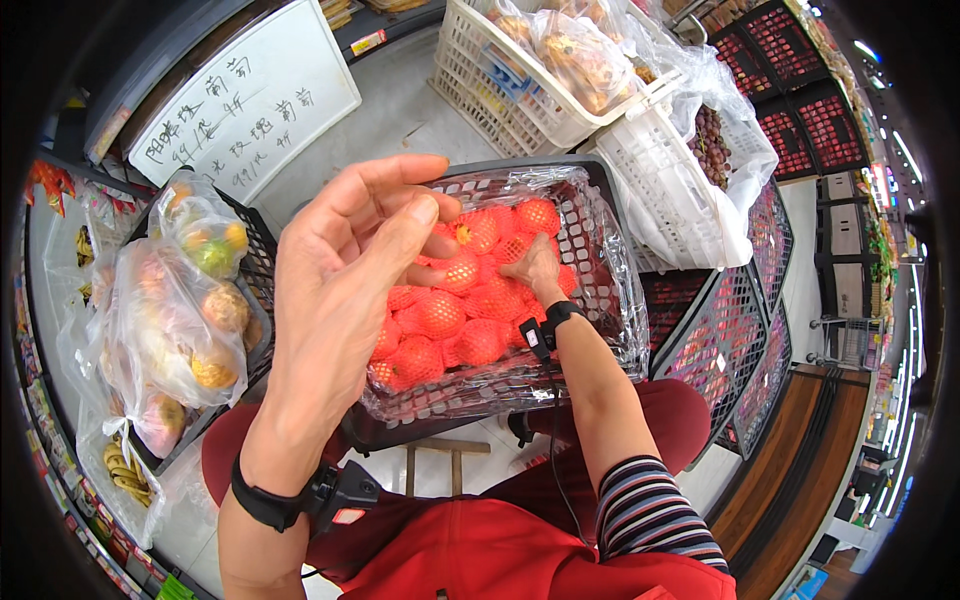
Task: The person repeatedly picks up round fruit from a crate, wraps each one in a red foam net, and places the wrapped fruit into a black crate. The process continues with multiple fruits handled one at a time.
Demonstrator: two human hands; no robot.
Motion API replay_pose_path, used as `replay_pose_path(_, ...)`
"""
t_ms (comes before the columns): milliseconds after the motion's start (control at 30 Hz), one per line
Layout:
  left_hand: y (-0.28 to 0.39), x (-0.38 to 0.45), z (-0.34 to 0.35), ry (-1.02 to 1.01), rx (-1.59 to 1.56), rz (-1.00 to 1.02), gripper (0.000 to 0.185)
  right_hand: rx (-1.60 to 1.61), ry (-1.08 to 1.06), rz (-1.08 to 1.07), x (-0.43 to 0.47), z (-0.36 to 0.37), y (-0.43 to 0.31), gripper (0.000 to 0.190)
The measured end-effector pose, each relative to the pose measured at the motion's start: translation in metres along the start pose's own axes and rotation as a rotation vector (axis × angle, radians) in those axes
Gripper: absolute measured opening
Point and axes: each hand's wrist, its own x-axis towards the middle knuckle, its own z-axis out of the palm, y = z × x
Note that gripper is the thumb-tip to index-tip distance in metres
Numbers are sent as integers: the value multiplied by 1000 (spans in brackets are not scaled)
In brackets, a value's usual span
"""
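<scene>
A black plastic crate (609,196) lined with clear film stands in front of me, partly filled with round fruits in red foam nets (439,315). My left hand (360,232) is raised over the crate's left side, palm turned inward, fingers curled and apart, with nothing seen in it. My right hand (536,266) reaches down into the crate and rests against the netted fruits at the right; its fingertips are partly hidden among them, so its hold is unclear. Both wrists wear black straps with small devices.
Bagged fruit (176,322) fills a dark crate at left. A handwritten whiteboard (247,97) leans at upper left. White plastic baskets (517,97) hold bagged produce and grapes (709,146) at upper right. Black crates (720,337) stand at right, beside a wooden slatted surface (795,465).
</scene>
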Motion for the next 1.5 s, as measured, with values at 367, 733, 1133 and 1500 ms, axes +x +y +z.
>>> replay_pose_path(367,-24,5,-6,-56,112,-56,30,1188,-592,-488,-77,-146,-49,85)
replay_pose_path(733,-48,-7,8,-187,99,-3,36,1284,-396,-712,-192,-221,-55,86)
replay_pose_path(1133,-33,-23,8,-55,984,674,51,1661,-603,-581,-192,-201,-60,75)
replay_pose_path(1500,-14,-12,-9,-379,712,320,67,1451,-528,-679,-193,-202,-63,82)
